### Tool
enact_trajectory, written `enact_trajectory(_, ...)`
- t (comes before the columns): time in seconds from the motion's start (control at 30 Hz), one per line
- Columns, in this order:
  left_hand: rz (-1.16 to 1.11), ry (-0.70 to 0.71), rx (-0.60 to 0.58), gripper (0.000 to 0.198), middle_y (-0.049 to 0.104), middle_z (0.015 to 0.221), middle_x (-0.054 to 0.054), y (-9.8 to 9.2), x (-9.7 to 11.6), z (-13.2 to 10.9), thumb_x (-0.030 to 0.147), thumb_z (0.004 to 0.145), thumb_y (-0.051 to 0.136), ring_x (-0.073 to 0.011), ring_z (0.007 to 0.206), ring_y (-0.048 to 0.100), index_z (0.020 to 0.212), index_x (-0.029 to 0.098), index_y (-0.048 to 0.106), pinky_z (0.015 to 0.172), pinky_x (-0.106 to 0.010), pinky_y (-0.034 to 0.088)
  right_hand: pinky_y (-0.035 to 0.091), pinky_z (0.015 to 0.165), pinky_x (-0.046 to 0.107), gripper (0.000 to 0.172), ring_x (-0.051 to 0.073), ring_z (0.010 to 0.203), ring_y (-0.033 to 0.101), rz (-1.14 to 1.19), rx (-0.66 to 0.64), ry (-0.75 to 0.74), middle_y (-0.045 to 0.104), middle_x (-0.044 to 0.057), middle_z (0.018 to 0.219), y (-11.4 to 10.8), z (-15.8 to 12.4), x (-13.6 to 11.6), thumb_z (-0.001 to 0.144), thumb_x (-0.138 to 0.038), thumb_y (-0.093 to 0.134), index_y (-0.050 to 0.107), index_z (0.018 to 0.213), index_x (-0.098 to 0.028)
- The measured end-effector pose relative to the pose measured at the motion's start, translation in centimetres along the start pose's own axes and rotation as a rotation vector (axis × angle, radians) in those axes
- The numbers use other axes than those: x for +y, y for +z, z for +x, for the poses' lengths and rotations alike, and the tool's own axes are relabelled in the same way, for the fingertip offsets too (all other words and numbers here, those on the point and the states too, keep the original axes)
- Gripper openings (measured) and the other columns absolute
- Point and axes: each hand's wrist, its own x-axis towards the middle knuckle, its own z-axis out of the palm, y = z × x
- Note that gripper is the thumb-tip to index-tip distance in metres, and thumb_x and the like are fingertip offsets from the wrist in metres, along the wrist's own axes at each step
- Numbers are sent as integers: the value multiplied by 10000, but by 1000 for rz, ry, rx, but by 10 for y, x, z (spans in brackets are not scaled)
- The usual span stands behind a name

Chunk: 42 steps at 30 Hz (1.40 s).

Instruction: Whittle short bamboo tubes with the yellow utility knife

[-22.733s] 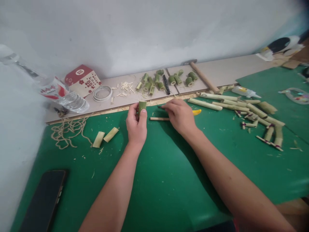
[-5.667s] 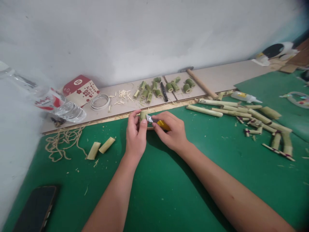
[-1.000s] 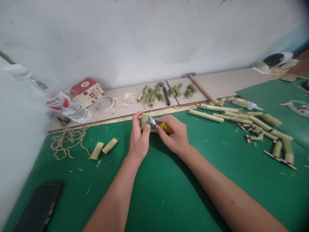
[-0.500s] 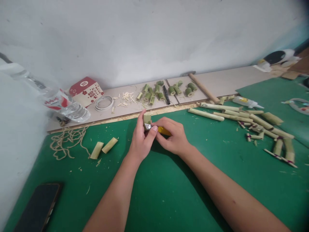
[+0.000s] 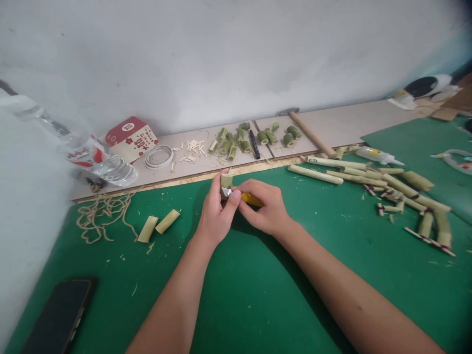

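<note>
My left hand (image 5: pixel 216 211) is closed round a short green bamboo piece (image 5: pixel 226 180), held upright above the green mat (image 5: pixel 258 275). My right hand (image 5: pixel 263 209) grips a yellow-handled knife (image 5: pixel 250 198). Its metal blade (image 5: pixel 225 192) rests against the lower side of the bamboo piece, and my left thumb presses near the blade. Both hands touch each other at the middle of the mat.
Two split bamboo halves (image 5: pixel 158 225) and a tangle of cord (image 5: pixel 101 214) lie to the left. A phone (image 5: pixel 55 314) sits at the near left corner. Long bamboo sticks (image 5: pixel 368 174) and a glue bottle (image 5: pixel 379 155) lie right. Cut bamboo rings (image 5: pixel 258 135), a hammer (image 5: pixel 309 132), tape (image 5: pixel 158 156), a box (image 5: pixel 129 138) and a water bottle (image 5: pixel 99 160) line the back board.
Over the last second the blade moved from the bamboo piece's right side to its lower part, and my left thumb came over it. Much earlier the knife lay on the mat.
</note>
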Motion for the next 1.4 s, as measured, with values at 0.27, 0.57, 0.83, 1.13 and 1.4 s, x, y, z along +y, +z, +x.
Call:
enact_trajectory(0.27,-4,-10,-1,651,722,1157,-73,0,0,1,540,1071,635,-211,957,698,1614,232,450,885,-335,561,626,760,309,93,181,819,778,-10,-29,28,828,51,954,-1,0,0,982,-203,669,728,1041,-242)
enact_trajectory(0.57,17,-22,1,575,728,1137,-61,0,0,2,555,1073,625,-215,968,697,1545,246,513,877,-329,554,621,737,302,77,176,810,771,-18,-33,34,826,55,940,-2,1,0,990,-201,663,721,1018,-243)
enact_trajectory(0.83,22,-14,6,648,732,1117,-62,1,-2,0,558,1081,616,-213,938,692,1626,250,445,894,-355,563,608,730,307,82,178,791,752,3,-73,45,809,49,919,-4,2,0,983,-188,653,709,1011,-242)
enact_trajectory(1.13,48,-40,7,640,739,1137,-66,-1,-4,2,599,1071,618,-219,964,702,1582,233,500,909,-346,558,616,740,300,82,179,810,761,-21,-76,40,808,49,921,-5,1,0,987,-187,647,704,1006,-242)
enact_trajectory(1.4,117,-23,20,611,721,966,-38,-3,-5,5,635,1082,569,-220,877,674,1530,218,545,902,-366,556,627,750,299,93,177,817,766,-54,-63,-1,810,47,944,-3,0,0,1000,-182,657,704,1039,-251)
